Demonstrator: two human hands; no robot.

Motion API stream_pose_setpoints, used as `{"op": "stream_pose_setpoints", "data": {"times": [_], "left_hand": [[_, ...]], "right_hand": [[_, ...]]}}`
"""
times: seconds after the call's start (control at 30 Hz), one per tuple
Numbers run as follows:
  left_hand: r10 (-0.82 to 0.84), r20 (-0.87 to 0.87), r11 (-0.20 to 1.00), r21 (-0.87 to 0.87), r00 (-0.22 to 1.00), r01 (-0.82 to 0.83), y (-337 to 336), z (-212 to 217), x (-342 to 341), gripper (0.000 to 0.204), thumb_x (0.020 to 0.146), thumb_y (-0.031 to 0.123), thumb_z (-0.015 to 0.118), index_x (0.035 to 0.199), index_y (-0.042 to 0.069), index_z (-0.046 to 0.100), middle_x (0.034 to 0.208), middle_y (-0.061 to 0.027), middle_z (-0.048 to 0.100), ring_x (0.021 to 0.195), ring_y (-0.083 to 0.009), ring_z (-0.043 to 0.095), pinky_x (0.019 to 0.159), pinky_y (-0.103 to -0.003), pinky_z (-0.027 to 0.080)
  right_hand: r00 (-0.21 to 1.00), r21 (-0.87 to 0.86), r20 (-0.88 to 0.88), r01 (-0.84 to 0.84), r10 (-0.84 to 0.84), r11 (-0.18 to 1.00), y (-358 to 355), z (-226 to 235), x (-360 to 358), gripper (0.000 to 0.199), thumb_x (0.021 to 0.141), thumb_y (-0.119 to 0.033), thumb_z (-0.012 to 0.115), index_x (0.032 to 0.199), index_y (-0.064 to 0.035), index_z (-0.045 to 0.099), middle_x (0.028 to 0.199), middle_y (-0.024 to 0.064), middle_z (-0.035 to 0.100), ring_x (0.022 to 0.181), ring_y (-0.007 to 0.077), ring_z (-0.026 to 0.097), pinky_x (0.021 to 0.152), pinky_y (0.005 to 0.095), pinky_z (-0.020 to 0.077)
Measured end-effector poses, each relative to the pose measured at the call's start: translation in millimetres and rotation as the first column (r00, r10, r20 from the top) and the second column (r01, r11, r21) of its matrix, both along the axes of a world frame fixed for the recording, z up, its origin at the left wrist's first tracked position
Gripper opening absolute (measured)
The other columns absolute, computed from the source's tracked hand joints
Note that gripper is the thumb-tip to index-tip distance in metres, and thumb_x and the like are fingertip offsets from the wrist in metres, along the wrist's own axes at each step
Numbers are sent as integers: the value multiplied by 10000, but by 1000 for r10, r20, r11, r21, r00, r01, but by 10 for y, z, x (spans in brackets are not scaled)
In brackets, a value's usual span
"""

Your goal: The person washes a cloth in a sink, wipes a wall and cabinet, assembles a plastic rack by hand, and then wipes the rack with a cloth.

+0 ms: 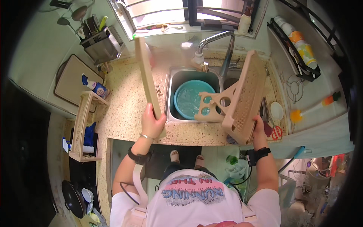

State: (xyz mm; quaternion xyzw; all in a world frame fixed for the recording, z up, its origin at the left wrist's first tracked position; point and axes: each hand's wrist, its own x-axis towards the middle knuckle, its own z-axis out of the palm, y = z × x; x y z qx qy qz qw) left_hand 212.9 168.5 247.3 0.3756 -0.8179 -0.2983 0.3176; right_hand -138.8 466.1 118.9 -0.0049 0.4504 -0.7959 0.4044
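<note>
Head view: holds up a beige perforated rack [247,99] with the right hand [259,130], fingers curled about its near right edge and partly hidden, so cannot tell how each lies; carries it tilted, with a bracket [214,116] pierced by round holes jutting toward the left hand [153,123]. Grips with that left hand the lower part of a long, narrow beige panel [147,77], thumb laid along it, fingers wrapped close, far end tipped slightly left; holds the two pieces well apart. Has, beyond and between the hands, a turquoise basin [179,90] of water in a steel sink [172,80], partly screened by the bracket. Has a chrome faucet [227,60] farther beyond. Just right of the right hand, has red-handled scissors [277,133] on the speckled counter [124,106], and a white round dish [276,111] a little beyond. Well left of the left hand, has another beige rack [80,126], with a blue spray bottle [99,90] near its far end. Wears dark bands just behind both hands.
</note>
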Motion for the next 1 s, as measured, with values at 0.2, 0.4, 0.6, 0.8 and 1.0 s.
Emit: {"op": "stream_pose_setpoints", "data": {"times": [0.2, 0.4, 0.6, 0.8, 1.0], "left_hand": [[-16, 289, 989, -139, 957, 59, -26, 49, 444, 312, 665, 97, 618, 900, 24, 426, 733, -214, 550, 699, -422, 558, 595, -467, 463], [18, 580, 944, -279, 814, 178, -83, -90, 848, 341, 638, 48, 641, 918, 56, 447, 817, -155, 554, 735, -372, 579, 619, -443, 490], [38, 696, 937, -274, 717, 216, -164, -506, 1102, 336, 629, 44, 637, 912, 64, 458, 836, -145, 552, 735, -354, 583, 609, -436, 499], [36, 745, 936, -259, 667, 238, -171, -864, 1353, 288, 676, 48, 616, 926, 89, 479, 820, -108, 560, 729, -318, 599, 593, -413, 506], [-13, 701, 896, -308, 713, 319, -395, -1122, 1501, 173, 743, 44, 534, 900, 103, 493, 794, -91, 572, 730, -286, 606, 582, -393, 504]], "right_hand": [[993, 112, -103, 64, -52, 992, -173, -184, -246, 635, 686, -163, 533, 1301, -85, 397, 1148, 167, 505, 1046, 338, 521, 891, 476, 462], [989, 77, 146, 23, -34, 997, -241, -698, -769, 570, 695, -186, 544, 1235, -39, 437, 1147, 187, 500, 1044, 367, 508, 909, 504, 431], [990, 192, 103, 78, -99, 978, -371, -815, -838, 562, 700, -177, 538, 1232, -33, 428, 1129, 183, 495, 1022, 395, 500, 893, 517, 425], [992, 327, -62, 125, -110, 937, -500, -741, -845, 425, 701, -176, 551, 1094, -29, 487, 1007, 164, 526, 881, 326, 535, 802, 441, 462], [803, 412, -596, 288, 16, 865, -374, -716, -1066, 237, 732, -163, 506, 875, 23, 535, 785, 92, 538, 701, 219, 543, 658, 359, 439]]}}
